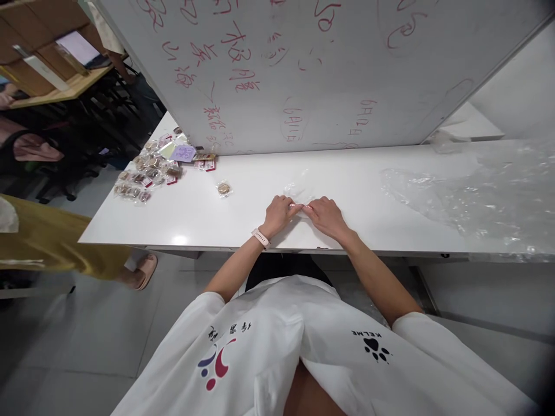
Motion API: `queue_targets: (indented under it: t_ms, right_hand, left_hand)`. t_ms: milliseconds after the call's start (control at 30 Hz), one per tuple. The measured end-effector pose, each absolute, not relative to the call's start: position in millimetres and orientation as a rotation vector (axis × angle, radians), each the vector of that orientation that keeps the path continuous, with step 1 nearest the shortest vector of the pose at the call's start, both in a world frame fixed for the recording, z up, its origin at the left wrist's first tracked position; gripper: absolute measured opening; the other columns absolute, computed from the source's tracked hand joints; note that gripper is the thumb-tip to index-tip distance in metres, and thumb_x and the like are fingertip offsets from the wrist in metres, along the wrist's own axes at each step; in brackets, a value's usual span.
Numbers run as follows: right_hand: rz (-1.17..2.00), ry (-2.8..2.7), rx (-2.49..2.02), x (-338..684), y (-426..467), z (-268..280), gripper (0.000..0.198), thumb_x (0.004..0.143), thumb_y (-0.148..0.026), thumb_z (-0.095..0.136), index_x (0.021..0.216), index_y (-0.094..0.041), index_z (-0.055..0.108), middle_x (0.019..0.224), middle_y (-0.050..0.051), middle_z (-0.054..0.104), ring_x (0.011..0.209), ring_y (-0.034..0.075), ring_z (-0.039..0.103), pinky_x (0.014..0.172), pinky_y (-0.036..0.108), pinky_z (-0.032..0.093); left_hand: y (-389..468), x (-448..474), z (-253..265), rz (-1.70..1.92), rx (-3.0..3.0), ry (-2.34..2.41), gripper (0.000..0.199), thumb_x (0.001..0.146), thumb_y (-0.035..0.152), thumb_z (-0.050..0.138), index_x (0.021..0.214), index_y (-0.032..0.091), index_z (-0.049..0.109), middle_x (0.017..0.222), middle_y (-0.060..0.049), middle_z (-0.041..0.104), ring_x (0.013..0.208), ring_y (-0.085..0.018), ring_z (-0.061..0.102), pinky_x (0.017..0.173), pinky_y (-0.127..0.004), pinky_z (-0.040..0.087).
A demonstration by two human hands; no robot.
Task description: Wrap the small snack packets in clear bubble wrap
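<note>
Over the white table, my left hand [278, 215] and my right hand [326, 217] meet, thumbs nearly touching. Both are closed on a clear plastic bag [299, 186], whose loose film spreads out beyond the fingers. Something small and pinkish shows at the thumbs, too small to name. To the left of my hands, apart from them, lies a small round tan item in a clear wrapper [224, 189]. A pale wristband [261, 237] is on my left wrist.
A pile of small wrapped items [151, 167] with red-and-white tags sits at the table's left end. A large clear plastic sheet [485, 196] covers the right end and hangs to the front edge. A whiteboard [321, 75] stands behind. At left, a person in mustard trousers [65, 237] stands near the table.
</note>
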State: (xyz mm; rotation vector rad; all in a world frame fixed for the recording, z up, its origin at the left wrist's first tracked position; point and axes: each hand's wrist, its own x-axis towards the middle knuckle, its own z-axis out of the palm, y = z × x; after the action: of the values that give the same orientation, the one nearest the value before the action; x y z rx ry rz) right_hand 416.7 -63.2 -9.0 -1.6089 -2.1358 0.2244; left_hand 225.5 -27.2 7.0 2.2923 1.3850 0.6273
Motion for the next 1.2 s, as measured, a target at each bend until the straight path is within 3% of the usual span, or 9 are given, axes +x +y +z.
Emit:
queue_targets:
  t_ms: [67,267,433,567,733,933,1000,1100,1200]
  right_hand:
    - [0.206,-2.085,-1.628,419,-50,-6,0.048,0.101,-0.054,0.037,0.081,-0.021,0.067,0.099,0.01,0.067,0.092,0.027,0.055,0.079,0.043,0.044]
    - [0.052,-1.977,-1.605,408,-40,-17,0.035,0.102,-0.042,0.041,0.112,-0.02,0.066,0.11,0.013,0.063,0.102,0.03,0.052,0.086,0.045,0.044]
    - [0.055,-2.15,-1.495,396,-61,-27,0.036,0.098,-0.038,0.053,0.126,-0.017,0.06,0.121,0.016,0.063,0.108,0.033,0.052,0.087,0.046,0.044]
    - [0.155,-2.123,-1.612,402,-41,-18,0.029,0.101,-0.035,0.047,0.114,-0.017,0.066,0.109,0.015,0.066,0.102,0.031,0.055,0.089,0.045,0.042]
    - [0.43,-2.037,-1.859,423,6,-3,0.044,0.103,-0.042,0.033,0.088,-0.02,0.068,0.11,0.013,0.064,0.105,0.03,0.053,0.094,0.048,0.04]
    - [0.617,-1.857,-1.738,419,-2,3,0.037,0.099,-0.038,0.034,0.107,-0.021,0.065,0.112,0.012,0.066,0.11,0.029,0.054,0.096,0.045,0.044]
    - [0.771,-1.814,-1.648,415,-17,5,0.036,0.096,-0.039,0.04,0.119,-0.022,0.061,0.116,0.01,0.067,0.106,0.028,0.059,0.092,0.044,0.047]
    - [0.921,-1.653,-1.557,419,-40,4,0.049,0.092,-0.042,0.05,0.138,-0.025,0.051,0.127,0.007,0.065,0.107,0.027,0.063,0.093,0.044,0.05]
    - [0.905,-1.393,-1.469,445,-52,2,0.045,0.088,-0.048,0.059,0.127,-0.027,0.062,0.12,0.004,0.07,0.104,0.025,0.066,0.09,0.04,0.053]
  left_hand:
    - [-18,234,6,0.667,2.295,1.497,0.033,0.094,0.049,0.059,0.079,0.019,0.062,0.093,-0.01,0.062,0.095,-0.026,0.055,0.08,-0.038,0.044]
    - [14,252,-5,0.722,2.056,1.636,0.021,0.09,0.034,0.066,0.102,0.021,0.056,0.11,-0.01,0.059,0.102,-0.025,0.054,0.078,-0.036,0.045]
    - [15,252,-9,0.741,2.058,1.577,0.007,0.093,0.029,0.06,0.093,0.021,0.059,0.106,-0.009,0.062,0.103,-0.025,0.053,0.086,-0.037,0.046]
    - [3,247,-3,0.922,2.157,1.556,0.017,0.099,0.029,0.049,0.1,0.02,0.063,0.114,-0.009,0.063,0.114,-0.024,0.051,0.099,-0.039,0.042]
    - [-6,246,2,1.085,2.037,1.456,0.025,0.098,0.03,0.051,0.119,0.019,0.061,0.139,-0.012,0.052,0.134,-0.026,0.04,0.11,-0.041,0.035]
    - [-1,269,0,1.015,1.133,1.226,0.047,0.088,0.027,0.064,0.133,0.016,0.054,0.124,-0.013,0.061,0.111,-0.022,0.057,0.099,-0.036,0.044]
    - [-2,279,2,1.029,0.907,1.119,0.047,0.084,0.027,0.068,0.129,0.015,0.058,0.115,-0.011,0.064,0.102,-0.019,0.061,0.095,-0.034,0.046]
    - [-5,292,3,1.024,0.825,0.975,0.041,0.08,0.028,0.073,0.118,0.015,0.065,0.108,-0.01,0.067,0.094,-0.017,0.062,0.092,-0.033,0.048]
    - [-7,301,0,0.983,0.923,0.852,0.037,0.081,0.032,0.071,0.115,0.016,0.068,0.115,-0.01,0.068,0.099,-0.018,0.063,0.093,-0.034,0.048]
